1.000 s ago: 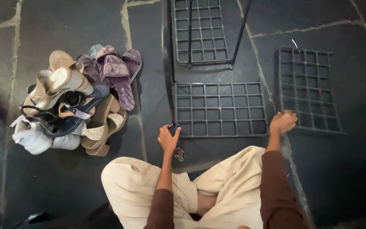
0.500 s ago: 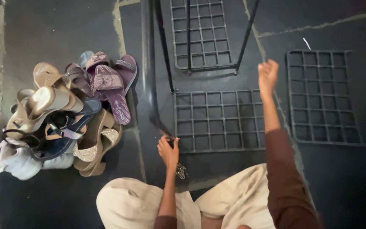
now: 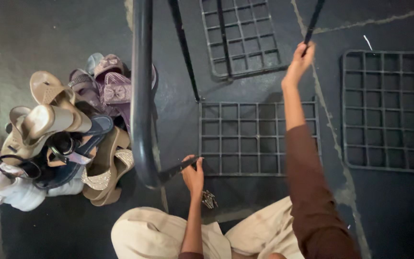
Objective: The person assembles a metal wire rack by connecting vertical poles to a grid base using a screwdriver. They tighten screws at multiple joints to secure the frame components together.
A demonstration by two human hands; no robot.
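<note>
I sit on a dark stone floor with a black metal tube frame (image 3: 141, 96) rising close in front of me. My left hand (image 3: 192, 173) grips a thin rod at the frame's lower corner. My right hand (image 3: 299, 62) is stretched forward and closed around another black upright rod of the frame (image 3: 314, 21). A black grid shelf panel (image 3: 258, 139) lies flat between my hands. A small heap of screws (image 3: 209, 199) lies on the floor just right of my left wrist.
Two more grid panels lie on the floor, one ahead (image 3: 244, 36) and one at the right (image 3: 384, 110). A pile of sandals and shoes (image 3: 68, 134) sits at the left. My knees in beige trousers (image 3: 168, 237) fill the bottom edge.
My right hand left the near grid panel, reached forward and took hold of the upright rod. The frame has come up closer to the camera. My left hand stayed at the lower corner.
</note>
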